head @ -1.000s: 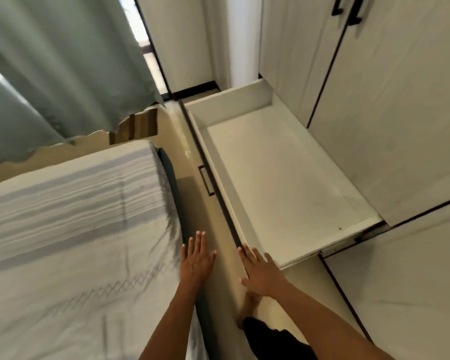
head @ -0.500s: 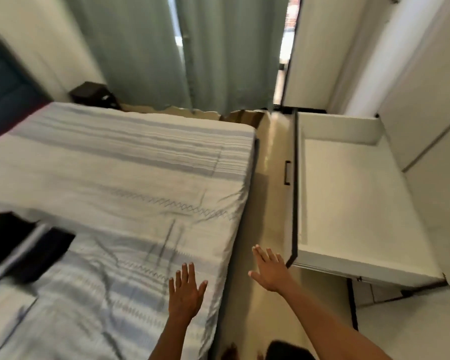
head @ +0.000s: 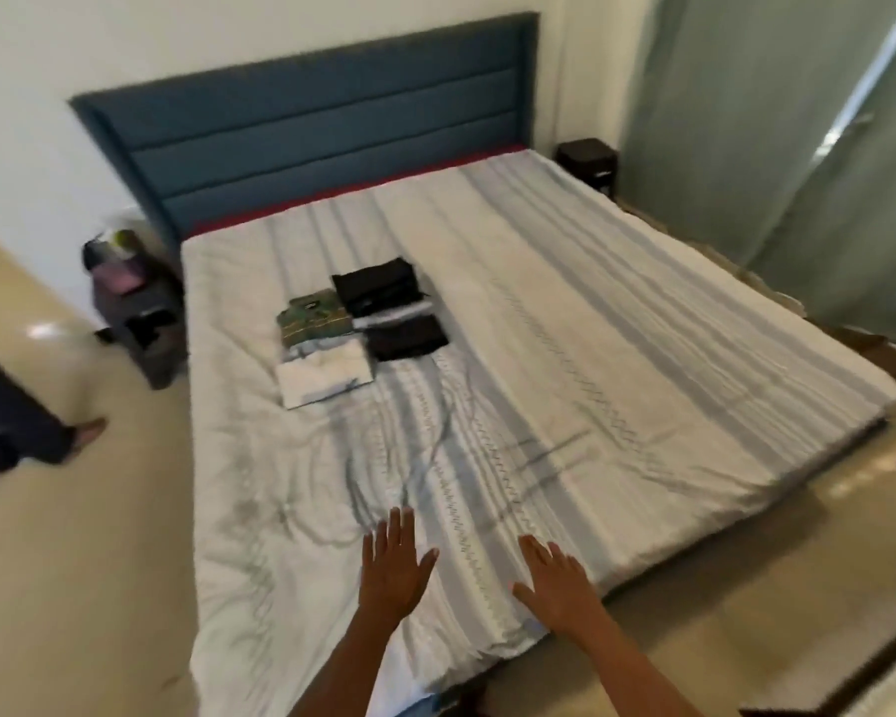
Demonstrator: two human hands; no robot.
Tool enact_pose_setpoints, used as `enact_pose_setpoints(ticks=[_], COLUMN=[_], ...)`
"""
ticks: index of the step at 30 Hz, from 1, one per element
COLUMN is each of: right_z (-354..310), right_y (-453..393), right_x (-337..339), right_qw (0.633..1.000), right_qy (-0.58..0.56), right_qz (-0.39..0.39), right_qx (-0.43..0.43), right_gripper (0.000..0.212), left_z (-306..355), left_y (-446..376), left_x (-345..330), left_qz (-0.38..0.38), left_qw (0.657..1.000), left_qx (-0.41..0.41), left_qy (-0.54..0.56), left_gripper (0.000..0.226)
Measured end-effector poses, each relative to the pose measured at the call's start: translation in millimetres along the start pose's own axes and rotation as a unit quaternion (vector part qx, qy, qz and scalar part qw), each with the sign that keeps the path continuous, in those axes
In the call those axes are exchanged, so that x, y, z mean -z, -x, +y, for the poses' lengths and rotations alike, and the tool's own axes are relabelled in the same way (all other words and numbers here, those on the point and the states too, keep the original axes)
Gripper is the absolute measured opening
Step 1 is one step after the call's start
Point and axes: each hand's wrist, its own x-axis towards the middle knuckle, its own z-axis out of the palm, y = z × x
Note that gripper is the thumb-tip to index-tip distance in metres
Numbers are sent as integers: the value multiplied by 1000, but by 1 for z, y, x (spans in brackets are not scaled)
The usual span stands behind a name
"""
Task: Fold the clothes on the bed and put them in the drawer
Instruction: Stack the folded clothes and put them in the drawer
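Turning away from the drawer, the person is now facing the bed (head: 616, 323); folded clothes (head: 363, 323) are lying near its headboard (head: 322, 126). Left hand (head: 391, 569) and right hand (head: 557, 584) are hovering flat-fingered, holding nothing, so carrying comes next.

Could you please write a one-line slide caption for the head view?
Both open hands, left hand and right hand, hover above the striped grey-white bed sheet; small folded black, green and white clothes lie ahead.

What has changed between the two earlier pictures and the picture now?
The view swung left, from the open drawer to the whole bed; the drawer is out of sight and the folded clothes have come into full view. Nothing was taken hold of or let go. The left hand and right hand stayed open and empty.
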Motion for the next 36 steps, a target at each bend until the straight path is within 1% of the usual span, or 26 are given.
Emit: enact_pose_setpoints(ticks=[2, 3, 5, 6, 8, 10, 11, 13, 14, 15, 18, 19, 21, 26, 28, 29, 31, 33, 34, 36], right_z=[-27, -38, -66, -72, -100, -126, -137, -159, -170, -182, -207, -215, -228, -266, -281, -289, -302, -308, -311, -312], right_y=[-26, -38, -72, -80, -117, -153, -172, -220, -244, -275, -361, -386, -443, -578, -624, -642, -678, -709, -723, -745], right_x=[11, 16, 27, 32, 49, 67, 74, 87, 93, 97, 100, 101, 95, 87, 81, 81, 77, 74, 73, 72], right_qw=[999, 998, 996, 995, 990, 985, 981, 976, 975, 973, 969, 967, 965, 955, 948, 949, 952, 954, 955, 954], right_qy=[27, 33, 52, 63, 89, 112, 131, 149, 153, 157, 173, 178, 183, 217, 242, 241, 238, 237, 233, 235], right_qz=[-8, -14, -14, -11, -16, -23, -17, -25, -33, -41, -41, -46, -48, -19, -4, 1, 6, 3, 1, -5], right_qx=[34, 46, 76, 83, 104, 128, 141, 157, 160, 161, 174, 176, 184, 202, 208, 205, 194, 187, 183, 185], right_gripper=[77, 79, 92, 93, 86, 84, 79, 74, 73, 73, 69, 67, 65, 66, 71, 77, 89, 95, 98, 101], left_z=[-32, -43, -71, -77, -104, -130, -140, -162, -172, -185, -220, -231, -256, -302, -320, -327, -338, -349, -354, -364], left_y=[-3, -5, -16, -19, -40, -66, -80, -117, -136, -162, -235, -258, -308, -424, -466, -482, -515, -544, -557, -580], left_x=[3, 9, 17, 19, 26, 37, 42, 52, 58, 64, 74, 74, 69, 55, 48, 45, 34, 25, 24, 26], left_qz=[8, 27, 49, 39, 36, 44, 50, 62, 55, 47, 67, 71, 72, 84, 93, 87, 83, 109, 122, 137], left_qw=[999, 999, 997, 996, 994, 994, 994, 993, 994, 995, 995, 995, 996, 995, 994, 994, 993, 991, 990, 988], left_qx=[33, 41, 62, 77, 99, 98, 101, 102, 90, 85, 71, 64, 59, 37, 39, 31, 5, -9, -14, -21], left_qy=[2, -1, 3, 6, 17, 12, 12, 6, 5, 9, 14, 4, -7, -31, -52, -60, -79, -72, -68, -73], left_gripper=[78, 78, 78, 77, 76, 78, 79, 73, 73, 78, 110, 116, 119, 119, 115, 109, 92, 73, 68, 68])
